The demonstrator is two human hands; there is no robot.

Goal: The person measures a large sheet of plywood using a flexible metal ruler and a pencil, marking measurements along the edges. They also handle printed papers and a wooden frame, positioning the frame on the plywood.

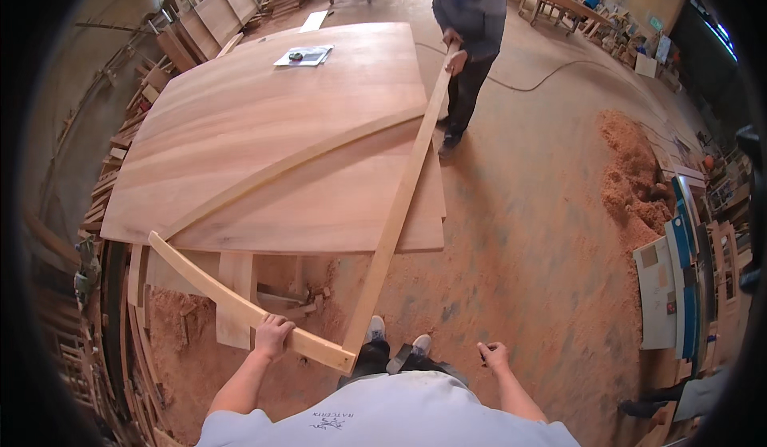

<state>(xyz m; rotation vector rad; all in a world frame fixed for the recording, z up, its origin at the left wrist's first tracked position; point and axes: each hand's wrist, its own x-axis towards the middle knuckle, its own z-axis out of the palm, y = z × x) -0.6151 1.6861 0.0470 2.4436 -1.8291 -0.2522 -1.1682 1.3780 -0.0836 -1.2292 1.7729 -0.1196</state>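
Note:
My left hand [273,337] is closed around a curved wooden bar [216,290] near its close end. That end meets a long straight wooden board [402,189] in a corner just in front of my body. A thin curved wooden strip [288,165] runs from the bar's far end across to the board, over a large wooden panel [264,103]. At the far end of the board, a co-worker [471,27] holds it with both hands. My right hand [494,355] hangs away to the right, fingers curled, with a small dark thing at the fingertips that I cannot make out.
On the panel lie white papers [313,57] with a small dark object on top. A sawdust heap [635,167] spreads on the right, near leaning boards [657,295]. Stacked wood scraps [104,187] line the left side. A cable [531,87] crosses the floor. Another person's legs [651,403] show at lower right.

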